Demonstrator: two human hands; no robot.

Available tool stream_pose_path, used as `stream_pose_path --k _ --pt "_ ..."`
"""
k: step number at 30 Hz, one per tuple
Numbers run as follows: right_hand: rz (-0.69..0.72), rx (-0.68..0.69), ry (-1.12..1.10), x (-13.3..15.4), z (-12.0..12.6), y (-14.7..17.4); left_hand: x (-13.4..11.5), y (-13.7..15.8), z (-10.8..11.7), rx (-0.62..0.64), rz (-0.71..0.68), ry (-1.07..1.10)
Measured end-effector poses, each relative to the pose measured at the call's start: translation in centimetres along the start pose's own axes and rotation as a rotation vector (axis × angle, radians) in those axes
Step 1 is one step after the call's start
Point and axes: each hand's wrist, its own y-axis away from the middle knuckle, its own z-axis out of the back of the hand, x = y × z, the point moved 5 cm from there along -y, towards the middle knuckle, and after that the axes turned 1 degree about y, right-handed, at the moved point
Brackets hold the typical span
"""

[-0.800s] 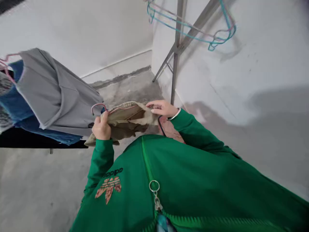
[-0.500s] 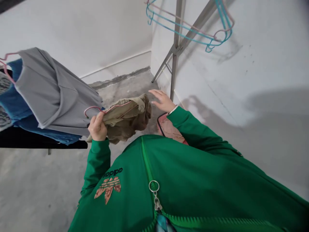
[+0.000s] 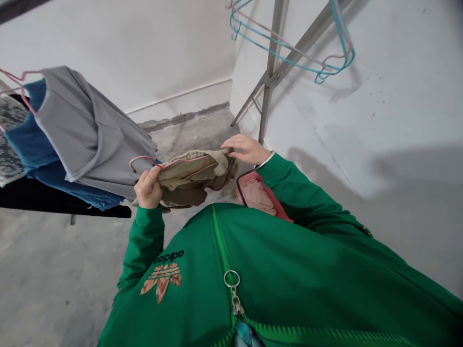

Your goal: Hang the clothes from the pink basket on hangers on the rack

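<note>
Two hands are working at one khaki garment [image 3: 190, 183], which is hanging between them on a pink hanger [image 3: 144, 157] in front of the body. The left hand [image 3: 148, 189] is closing its fingers around the hanger near the base of the hook, together with the adjoining cloth; the hook is projecting above that hand. The right hand [image 3: 249, 149] is keeping its fingers loosely bent and partly open, with the fingertips lying at the opposite edge of the garment; whether they are pinching the cloth cannot be told. A white bracelet [image 3: 265, 160] is encircling the right wrist, and a green jacket [image 3: 289, 265] is covering both arms.

Below the right forearm, a pink basket [image 3: 284, 210] with a dark rim is holding pale pink cloth [image 3: 257, 195]. To the left of the left hand, a grey garment [image 3: 87, 125] is hanging, partly covering a blue garment [image 3: 36, 144]. A black-and-white patterned garment [image 3: 12, 115] is hanging beyond these, at the left edge of the view. At the upper right, teal and pink hangers [image 3: 321, 72] are hanging in front of a metal frame [image 3: 269, 79]. The frame is standing beside the wall [image 3: 405, 58], above a grey concrete floor [image 3: 54, 270].
</note>
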Motion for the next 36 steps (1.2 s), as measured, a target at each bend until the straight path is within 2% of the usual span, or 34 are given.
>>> stream_pose_path --k 4,8,11,14,19,21,24,26,28,29,31,34,36 --pt "0.096 0.141 0.084 1.2 -0.5 -0.6 -0.2 0.1 0.0 0.007 -0.036 -0.012" --pt "0.059 0.193 0.267 3.0 -1.9 -1.4 -0.8 0.4 -1.1 0.052 -0.038 0.005" --pt "-0.02 0.182 0.362 4.4 -2.9 -2.0 -0.9 0.1 -2.1 0.17 -0.035 0.026" --pt "-0.091 0.189 0.414 4.6 -2.9 -2.1 0.3 -0.4 -2.0 0.319 -0.021 0.015" --pt "-0.136 0.165 0.472 3.6 -1.6 -2.0 3.9 -0.6 0.1 0.538 0.24 -0.308" --pt "-0.125 0.138 0.514 3.5 -1.5 -2.1 3.9 -0.4 0.6 0.586 0.316 -0.442" --pt "-0.08 0.064 0.535 3.5 -1.5 -2.4 2.5 0.2 0.4 0.662 0.343 -0.52" --pt "-0.051 0.019 0.518 3.4 -1.2 -2.4 1.4 1.0 -0.2 0.773 0.304 -0.432" --pt "-0.029 -0.002 0.474 3.1 -0.6 -2.2 0.6 1.9 -0.6 0.895 0.243 -0.225" --pt "-0.021 -0.007 0.44 2.9 -0.2 -2.0 0.5 2.2 -0.5 0.915 0.226 -0.108" --pt "-0.01 -0.021 0.353 2.6 0.8 -1.7 1.4 2.0 0.3 0.791 0.247 0.043" --pt "0.006 -0.062 0.218 2.3 2.5 -1.3 4.4 1.1 1.9 0.458 0.308 0.03" --pt "0.01 -0.094 0.159 2.1 3.3 -1.2 6.3 1.1 1.6 0.419 0.328 0.055"
